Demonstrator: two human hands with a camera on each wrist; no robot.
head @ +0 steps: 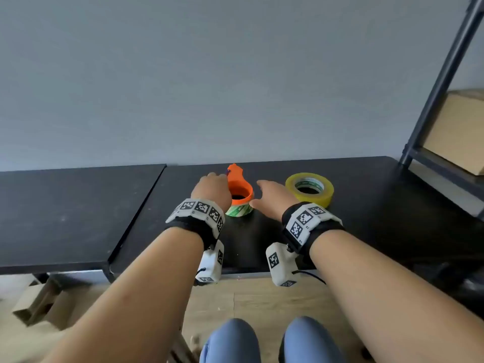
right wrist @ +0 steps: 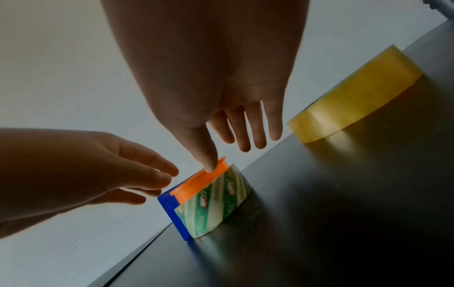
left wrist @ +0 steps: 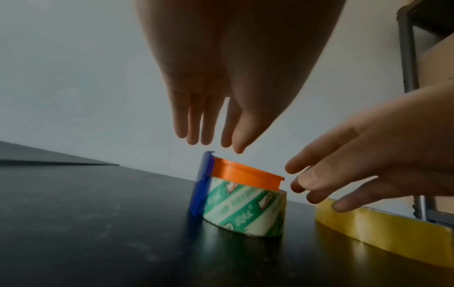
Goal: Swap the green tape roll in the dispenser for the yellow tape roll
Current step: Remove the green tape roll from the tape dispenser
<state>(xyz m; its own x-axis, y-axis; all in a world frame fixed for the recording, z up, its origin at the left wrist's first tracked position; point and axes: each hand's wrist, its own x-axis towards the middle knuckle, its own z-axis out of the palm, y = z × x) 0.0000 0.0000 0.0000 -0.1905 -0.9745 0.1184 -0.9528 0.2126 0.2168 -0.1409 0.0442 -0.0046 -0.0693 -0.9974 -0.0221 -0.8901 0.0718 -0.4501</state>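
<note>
Item: orange tape dispenser, loaded with the green tape roll, a green-and-white printed roll. It lies flat on the black table, its orange collar uppermost and a blue blade piece at one side.

Left hand: above the dispenser's left part, fingers straight and relaxed, pointing down. In the left wrist view the tips hover just over the blue piece and the orange rim, apart from both. Nothing held.

Right hand: just right of the dispenser, fingers spread and loose. In the right wrist view the thumb tip overlaps the orange rim; whether it touches cannot be told. Remaining fingers clear of the roll. Nothing held.

Yellow tape roll: flat on the table, right of the right hand and apart from it, near the dispenser.

Also present: grey wall behind; metal shelving at far right bearing a cardboard box.
</note>
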